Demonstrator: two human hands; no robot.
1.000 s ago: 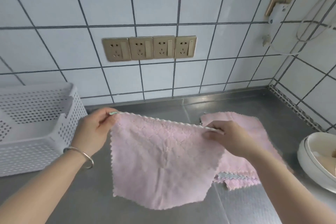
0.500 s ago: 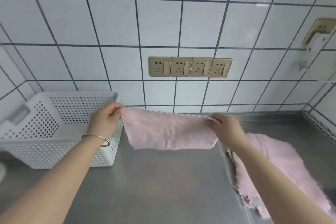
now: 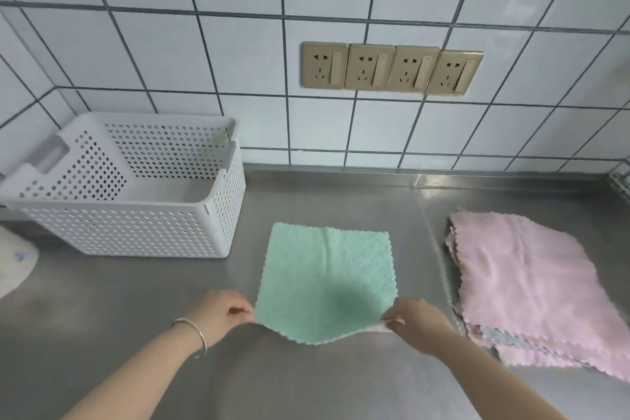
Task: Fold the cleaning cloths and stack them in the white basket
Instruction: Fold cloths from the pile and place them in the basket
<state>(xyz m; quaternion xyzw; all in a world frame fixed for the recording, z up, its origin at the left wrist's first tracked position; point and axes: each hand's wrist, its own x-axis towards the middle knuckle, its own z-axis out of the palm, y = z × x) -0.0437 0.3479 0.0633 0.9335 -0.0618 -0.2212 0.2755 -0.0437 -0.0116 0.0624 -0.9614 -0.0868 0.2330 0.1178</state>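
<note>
Green is the side of the cloth (image 3: 324, 280) that faces up now; half a second ago the same cloth hung in the air between the hands and showed only pink. It lies spread flat on the steel tabletop (image 3: 136, 310), in the middle, between the white basket (image 3: 136, 215) and the pile of pink cloths (image 3: 531, 286), touching neither of them. A thin pink edge shows under its near right corner, so I judge that it has two colours.

The left hand (image 3: 223, 312) pinches the near left corner and the right hand (image 3: 414, 319) pinches the near right corner. Both corners are lifted a little, while the far edge rests on the steel.

This change means that the spreading is done and the first fold can begin, probably by carrying the near edge over to the far edge. The basket, as far as I can see inside it, holds no cloth yet, and the pile on the right waits, so the task is near its start.
</note>
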